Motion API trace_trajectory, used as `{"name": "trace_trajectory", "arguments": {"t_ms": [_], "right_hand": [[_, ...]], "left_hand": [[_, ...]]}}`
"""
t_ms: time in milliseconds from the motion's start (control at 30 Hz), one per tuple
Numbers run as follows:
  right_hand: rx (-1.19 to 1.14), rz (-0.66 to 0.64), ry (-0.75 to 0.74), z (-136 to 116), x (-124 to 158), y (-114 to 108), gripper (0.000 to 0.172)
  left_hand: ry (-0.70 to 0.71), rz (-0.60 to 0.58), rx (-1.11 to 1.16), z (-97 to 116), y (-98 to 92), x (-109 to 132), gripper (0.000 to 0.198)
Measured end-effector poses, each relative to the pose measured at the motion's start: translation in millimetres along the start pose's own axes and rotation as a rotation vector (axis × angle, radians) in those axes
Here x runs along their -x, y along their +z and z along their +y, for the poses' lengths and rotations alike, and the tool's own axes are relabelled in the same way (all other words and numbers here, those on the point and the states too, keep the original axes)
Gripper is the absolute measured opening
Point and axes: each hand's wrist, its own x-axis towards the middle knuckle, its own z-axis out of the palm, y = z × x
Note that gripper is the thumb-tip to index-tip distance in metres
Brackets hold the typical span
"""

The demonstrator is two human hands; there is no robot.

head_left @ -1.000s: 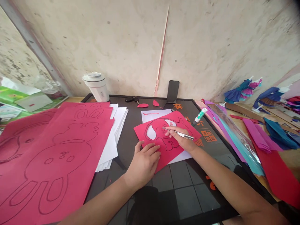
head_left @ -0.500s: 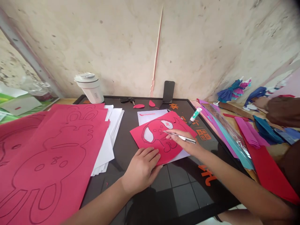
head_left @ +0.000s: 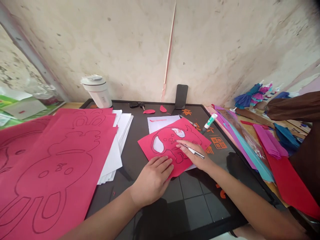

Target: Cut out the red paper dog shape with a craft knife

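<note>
A red sheet of paper (head_left: 165, 133) lies on the dark table, with a black animal outline and two cut-out openings that show white beneath. My left hand (head_left: 156, 176) presses flat on its lower left part, fingers on top and the thumb by the near edge. In my right hand (head_left: 197, 158) is a slim silver craft knife (head_left: 195, 152), held like a pen. Its tip is at the drawn face, near the middle of the sheet; whether it touches the paper I cannot tell. A white sheet (head_left: 160, 121) lies underneath.
Large red sheets (head_left: 75, 160) with drawn rabbits cover white papers (head_left: 117, 146) at left. Behind are a white cup (head_left: 98, 91), keys (head_left: 137, 105), red scraps (head_left: 149, 111) and a phone (head_left: 181, 96). A glue stick (head_left: 210, 121) and coloured papers (head_left: 240, 143) are at right, beside a person's brown sleeve (head_left: 292, 106).
The knife and my right hand have shifted slightly, with the knife's rear end lower and nearer me. My left hand stays on the red paper. The brown sleeve at right has reached further in.
</note>
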Motion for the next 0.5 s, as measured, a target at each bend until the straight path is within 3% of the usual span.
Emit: {"name": "trace_trajectory", "arguments": {"t_ms": [167,367,500], "right_hand": [[0.037,0.002,-0.003,-2,-9,-5,0.037],[-0.107,-0.027,-0.143,-13,-27,-6,0.040],[-0.182,-0.066,-0.079,-9,-38,2,0.032]], "left_hand": [[0.006,-0.008,-0.013,0,1.8,-1,0.031],[-0.070,-0.061,-0.078,1,3.8,-1,0.032],[-0.066,-0.118,-0.043,0,3.0,-2,0.037]]}}
